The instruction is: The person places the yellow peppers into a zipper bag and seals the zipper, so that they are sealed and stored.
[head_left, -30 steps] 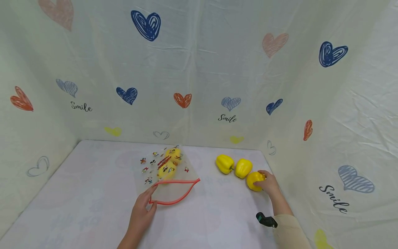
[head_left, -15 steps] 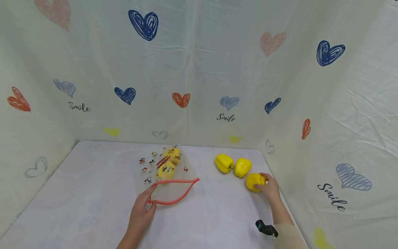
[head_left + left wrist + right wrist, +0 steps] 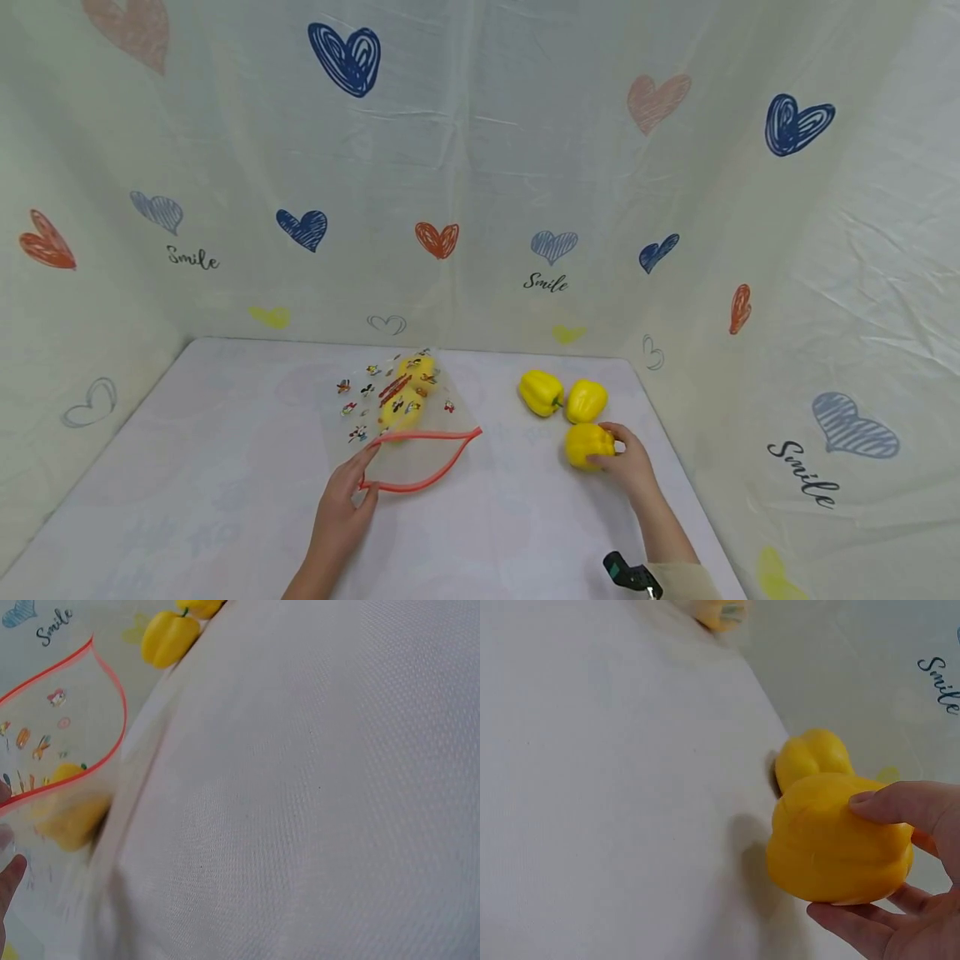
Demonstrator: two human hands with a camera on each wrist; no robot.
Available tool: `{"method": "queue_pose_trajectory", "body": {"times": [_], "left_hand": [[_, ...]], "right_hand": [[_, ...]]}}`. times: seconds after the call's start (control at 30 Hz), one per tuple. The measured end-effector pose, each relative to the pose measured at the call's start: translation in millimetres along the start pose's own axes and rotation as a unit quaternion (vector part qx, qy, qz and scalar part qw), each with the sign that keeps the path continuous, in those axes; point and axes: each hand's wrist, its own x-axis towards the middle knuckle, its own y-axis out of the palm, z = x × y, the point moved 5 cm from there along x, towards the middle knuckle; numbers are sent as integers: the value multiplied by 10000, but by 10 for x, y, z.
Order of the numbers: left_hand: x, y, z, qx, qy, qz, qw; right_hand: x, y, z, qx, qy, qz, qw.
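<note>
A clear printed zip bag with a red rim lies at the table's middle left, its mouth spread towards me. Two yellow bell peppers show through its plastic. My left hand holds the left end of the rim, thumb at the lower edge and fingers at the upper; the left wrist view catches only its fingertips. Off to the right, my right hand grips a yellow bell pepper between thumb and fingers. This pepper is above the table, its shadow apart from it in the right wrist view.
Two more yellow bell peppers, one left and one right, lie near the table's back right. A white cloth covers the table. Heart-printed curtains hang behind and at both sides. A black device sits at my right wrist.
My right hand has lifted the yellow bell pepper from the table's right edge and moved it left, towards the bag. The left hand and the bag stay put.
</note>
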Motion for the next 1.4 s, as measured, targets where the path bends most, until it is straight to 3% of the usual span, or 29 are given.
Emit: {"method": "queue_pose_trajectory", "body": {"times": [0.87,1.4], "left_hand": [[40,-29,-78,154,261,-88,9995],[34,-23,-95,124,397,-154,9990]], "right_hand": [[-490,498,523,211,-532,987,9935],[-755,857,927,549,-1102,1975,9725]]}}
